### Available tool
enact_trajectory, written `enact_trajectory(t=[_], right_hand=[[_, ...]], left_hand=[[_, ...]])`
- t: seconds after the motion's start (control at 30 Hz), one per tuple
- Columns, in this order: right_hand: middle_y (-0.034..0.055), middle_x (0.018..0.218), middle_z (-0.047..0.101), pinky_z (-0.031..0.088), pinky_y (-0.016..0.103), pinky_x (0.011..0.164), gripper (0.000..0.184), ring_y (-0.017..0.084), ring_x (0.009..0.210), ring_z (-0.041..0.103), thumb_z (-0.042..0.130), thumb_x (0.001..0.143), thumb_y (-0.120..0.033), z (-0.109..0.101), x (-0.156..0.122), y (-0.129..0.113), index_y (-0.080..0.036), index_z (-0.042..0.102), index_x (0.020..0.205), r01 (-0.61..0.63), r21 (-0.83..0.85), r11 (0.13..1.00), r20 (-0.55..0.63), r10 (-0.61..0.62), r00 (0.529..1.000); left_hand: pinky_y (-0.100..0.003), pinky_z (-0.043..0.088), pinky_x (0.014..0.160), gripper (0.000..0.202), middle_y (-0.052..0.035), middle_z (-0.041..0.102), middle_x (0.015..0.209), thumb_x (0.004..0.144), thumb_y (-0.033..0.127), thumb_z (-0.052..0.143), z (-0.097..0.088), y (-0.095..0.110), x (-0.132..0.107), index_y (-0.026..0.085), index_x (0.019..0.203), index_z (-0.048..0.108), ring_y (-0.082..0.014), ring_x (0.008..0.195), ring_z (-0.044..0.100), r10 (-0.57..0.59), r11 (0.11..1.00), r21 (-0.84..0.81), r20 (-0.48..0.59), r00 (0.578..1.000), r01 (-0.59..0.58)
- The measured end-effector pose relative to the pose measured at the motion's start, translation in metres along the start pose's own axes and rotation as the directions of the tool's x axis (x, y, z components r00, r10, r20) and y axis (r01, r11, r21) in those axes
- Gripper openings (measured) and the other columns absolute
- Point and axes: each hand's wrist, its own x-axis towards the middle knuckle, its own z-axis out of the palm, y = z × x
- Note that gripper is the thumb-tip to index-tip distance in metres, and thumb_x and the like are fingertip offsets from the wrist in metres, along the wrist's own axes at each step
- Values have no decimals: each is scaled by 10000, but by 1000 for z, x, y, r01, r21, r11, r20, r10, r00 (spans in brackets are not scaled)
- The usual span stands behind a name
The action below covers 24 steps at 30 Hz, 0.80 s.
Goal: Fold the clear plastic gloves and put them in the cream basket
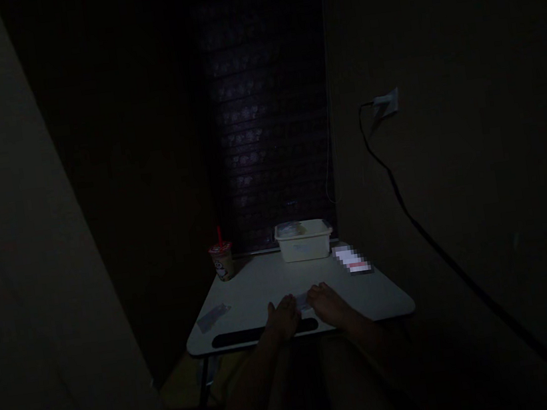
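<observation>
In the head view, the person's left hand (282,320) and right hand (327,305) are resting palm-down near the front edge of a white rectangular counter (249,289), and neither is clenched into a fist. A small, flat, pale translucent packet (301,301) is lying on the counter between them, with both hands touching or almost touching its sides. The dim light is hiding whether they are grasping it.

At eleven o'clock from the hands, a clear plastic cup with a red straw (221,263) is standing near the counter's far corner. At twelve o'clock, a white rectangular plastic tub (303,245) is sitting against the far edge. At one o'clock, a flat pale object (352,259) is lying blurred beyond recognition. At ten o'clock, a thin translucent plastic sleeve (212,318) is lying near the left edge. At two o'clock, a black cable (392,179) is hanging from a white wall socket (385,104).
</observation>
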Motion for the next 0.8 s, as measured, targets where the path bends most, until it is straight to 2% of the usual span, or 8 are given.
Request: enact_trajectory(t=[0.17,0.27,0.33,0.4,0.47,0.53,0.67,0.8], right_hand=[[127,910,577,271,340,803,266,208,916,448,343,742,-80,0,2,-1,-121,584,846,-22,33,999,13,21,1000],[130,908,578,279,343,810,257,211,924,455,357,728,-78,-1,2,-2,-119,588,833,-67,93,993,-5,68,998],[124,914,580,288,343,816,242,215,933,459,372,722,-100,-2,3,-2,-122,593,820,-102,156,982,-31,108,994],[101,915,588,303,335,820,228,209,944,465,384,728,-141,-5,6,-1,-145,597,810,-146,239,960,-56,164,985],[65,913,600,336,314,803,233,187,928,488,381,731,-162,-7,11,3,-177,594,825,-201,335,921,-71,238,969],[41,915,607,383,280,755,270,156,876,526,360,727,-140,-9,18,7,-191,580,874,-257,434,864,-73,318,945],[56,929,609,444,244,657,356,131,802,569,336,721,-117,-9,33,12,-145,495,1038,-320,585,745,-62,435,898],[73,834,634,467,252,590,392,142,710,594,351,727,-156,-3,36,14,-99,429,1107,-359,633,685,-23,481,876]], left_hand=[[-513,107,944,468,-116,280,1311,807,312,227,3,-3,0,148,1241,287,-208,1209,225,-3,996,-89,-29,1000,0],[-508,118,949,498,-113,276,1315,773,338,340,5,-6,2,155,1235,300,-227,1211,216,-16,983,-182,-81,997,1],[-463,150,965,545,-115,276,1317,723,329,454,4,-9,4,145,1220,327,-238,1214,197,-38,966,-260,-133,990,2],[-397,207,968,480,-102,351,1276,710,286,503,2,-12,8,151,1161,411,-232,1194,242,-72,938,-346,-179,981,5],[-381,305,914,329,-80,475,1156,753,269,479,0,-15,13,155,1062,490,-219,1094,387,-116,899,-438,-195,974,20],[-381,402,801,266,-57,529,1034,789,291,447,-2,-17,18,141,1001,508,-195,937,500,-160,851,-523,-183,970,42],[-342,455,685,282,-48,521,993,789,306,455,-6,-18,27,135,1012,483,-165,827,532,-197,778,-625,-149,969,62],[-344,456,687,275,-51,523,988,792,298,452,-12,-16,32,137,1013,480,-157,822,533,-197,790,-610,-155,968,64]])
